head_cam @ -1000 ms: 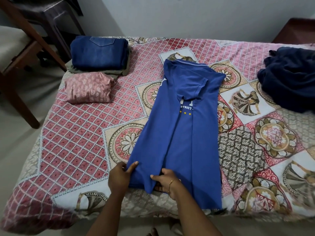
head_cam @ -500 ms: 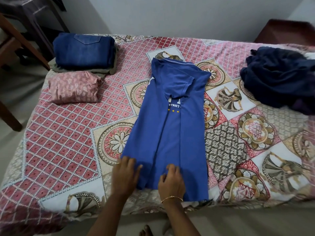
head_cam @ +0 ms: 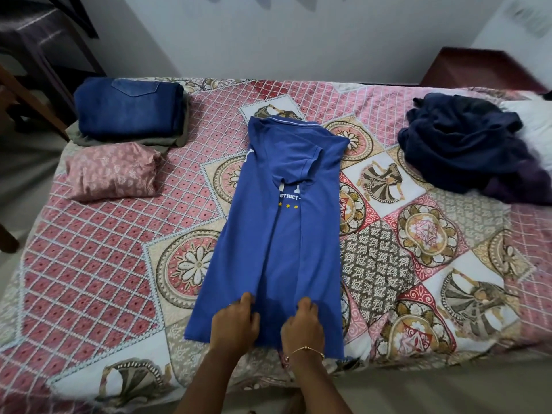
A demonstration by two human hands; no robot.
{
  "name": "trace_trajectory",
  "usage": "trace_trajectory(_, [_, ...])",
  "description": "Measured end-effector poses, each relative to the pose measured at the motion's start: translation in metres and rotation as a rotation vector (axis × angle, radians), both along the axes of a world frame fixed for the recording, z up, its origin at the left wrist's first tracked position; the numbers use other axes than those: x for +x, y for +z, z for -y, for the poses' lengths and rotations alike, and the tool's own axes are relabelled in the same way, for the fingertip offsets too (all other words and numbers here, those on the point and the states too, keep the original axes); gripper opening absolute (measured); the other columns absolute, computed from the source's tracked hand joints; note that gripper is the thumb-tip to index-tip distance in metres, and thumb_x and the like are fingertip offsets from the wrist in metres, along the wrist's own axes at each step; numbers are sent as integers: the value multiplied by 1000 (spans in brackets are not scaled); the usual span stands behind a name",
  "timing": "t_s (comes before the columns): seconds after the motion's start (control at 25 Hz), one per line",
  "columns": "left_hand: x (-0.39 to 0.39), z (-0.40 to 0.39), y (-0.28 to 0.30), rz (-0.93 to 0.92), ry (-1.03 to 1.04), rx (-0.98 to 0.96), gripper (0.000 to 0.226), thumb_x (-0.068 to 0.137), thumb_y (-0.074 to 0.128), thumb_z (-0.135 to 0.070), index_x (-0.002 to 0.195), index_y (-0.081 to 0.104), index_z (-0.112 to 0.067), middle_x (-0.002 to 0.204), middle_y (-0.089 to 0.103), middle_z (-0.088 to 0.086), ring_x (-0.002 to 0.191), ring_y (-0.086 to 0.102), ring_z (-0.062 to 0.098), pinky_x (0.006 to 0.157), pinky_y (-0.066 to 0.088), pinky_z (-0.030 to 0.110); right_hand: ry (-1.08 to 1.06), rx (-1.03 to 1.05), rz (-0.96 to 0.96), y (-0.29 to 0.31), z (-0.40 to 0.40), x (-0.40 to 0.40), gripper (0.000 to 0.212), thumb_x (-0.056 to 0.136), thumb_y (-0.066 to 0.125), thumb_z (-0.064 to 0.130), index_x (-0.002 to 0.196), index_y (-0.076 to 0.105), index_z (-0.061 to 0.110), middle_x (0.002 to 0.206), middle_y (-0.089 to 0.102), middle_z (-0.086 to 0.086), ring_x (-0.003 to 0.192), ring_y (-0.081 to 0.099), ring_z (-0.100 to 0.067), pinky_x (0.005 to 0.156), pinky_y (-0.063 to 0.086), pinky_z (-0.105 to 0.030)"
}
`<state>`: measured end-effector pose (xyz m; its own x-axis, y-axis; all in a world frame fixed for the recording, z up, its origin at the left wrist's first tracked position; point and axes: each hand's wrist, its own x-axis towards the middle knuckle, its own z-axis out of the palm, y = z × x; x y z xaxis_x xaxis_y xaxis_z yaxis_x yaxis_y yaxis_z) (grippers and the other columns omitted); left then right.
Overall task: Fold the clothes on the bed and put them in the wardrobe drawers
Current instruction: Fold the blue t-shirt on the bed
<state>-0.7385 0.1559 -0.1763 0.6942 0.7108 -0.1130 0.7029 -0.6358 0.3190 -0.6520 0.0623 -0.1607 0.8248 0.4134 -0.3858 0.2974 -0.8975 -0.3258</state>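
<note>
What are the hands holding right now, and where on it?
Both the left hand and right hand are on the blue polo shirt at its bottom hem, fingers curled on the fabric; a firm grip cannot be confirmed.

1 bed (head_cam: 89,264) is carrying 1 blue shirt (head_cam: 283,234), 1 folded jeans (head_cam: 128,109) lying on 1 olive garment (head_cam: 176,141), 1 pink folded bundle (head_cam: 112,171) and 1 dark heap (head_cam: 466,144) of clothes; how many pieces are lying in it cannot be told. 2 hands are showing, left (head_cam: 234,324) and right (head_cam: 303,327), with 1 bracelet (head_cam: 304,350).
</note>
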Motion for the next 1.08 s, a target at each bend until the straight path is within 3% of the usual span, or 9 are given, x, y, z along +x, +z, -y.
trace_trajectory(0.12, [-2, 2, -8, 77, -136, 64, 29, 62, 38, -36, 65, 60, -18, 38, 49, 1, 28, 44, 13, 44, -5, 12, 109, -42, -124, 0, -3, -2, 41, 95, 40, 22, 134, 32, 11, 130, 47, -10, 112, 54, -29, 84, 44, -33])
trace_trajectory(0.2, [-4, 3, -10, 82, -202, 111, 25, 67, 38, -33, 62, 59, -18, 45, 53, -1, 36, 50, 13, 36, 9, 17, 182, -108, -15, -2, -1, -3, 37, 92, 43, 26, 126, 46, 9, 119, 55, -11, 106, 58, -31, 80, 48, -34])
trace_trajectory(0.32, [1, -2, -14, 114, -210, 170, 26, 80, 41, -21, 66, 61, -13, 63, 57, 1, 61, 53, 18, 47, 37, 24, 246, 20, 284, -13, 0, -2, 15, 68, 59, 24, 76, 66, 13, 82, 58, -8, 74, 53, -28, 50, 46, -34])
trace_trajectory(0.48, [26, -3, -12, 82, -112, -198, 33, 98, 41, -24, 81, 61, -5, 85, 65, 11, 82, 59, 28, 65, 42, 35, 241, 4, 197, -29, 5, 3, 44, 37, 88, 15, 78, 71, 15, 80, 65, -7, 68, 54, -27, 44, 46, -36])
trace_trajectory(0.64, [58, -5, -15, 129, 48, -560, 32, 94, 51, -36, 93, 67, -9, 87, 71, 8, 85, 65, 25, 77, 49, 35, 283, 34, 152, -34, 7, 6, 10, 59, 58, 5, 62, 65, 11, 65, 62, -6, 47, 58, -24, 32, 40, -27])
trace_trajectory(0.68, [62, -5, -17, 101, 50, -580, 29, 93, 53, -36, 95, 67, -11, 89, 71, 7, 87, 65, 24, 77, 49, 33, 302, 42, 113, -43, 8, 8, 19, 62, 45, 7, 57, 63, 12, 60, 59, -5, 44, 57, -23, 31, 37, -25])
trace_trajectory(0.84, [61, 3, -22, 12, 83, -424, 27, 96, 47, -28, 97, 64, -7, 103, 68, 13, 98, 61, 29, 79, 46, 35, 258, 83, 52, -51, 11, 11, 16, 51, 66, 1, 58, 58, 14, 57, 56, -2, 45, 55, -20, 33, 39, -27])
trace_trajectory(1.0, [61, 19, -16, -104, 38, -433, 37, 96, 44, -39, 95, 64, -8, 103, 67, 12, 99, 61, 29, 78, 44, 34, 294, 68, -26, -50, 15, 11, 17, 64, 46, 17, 56, 61, 16, 56, 54, 0, 42, 56, -19, 32, 37, -25])
trace_trajectory(1.08, [55, 21, -6, -31, 64, -243, 34, 98, 41, -34, 94, 62, -8, 100, 67, 13, 92, 62, 33, 71, 46, 37, 241, 60, 21, -36, 18, 15, 2, 53, 57, 15, 53, 59, 15, 59, 55, -3, 46, 56, -23, 35, 39, -26])
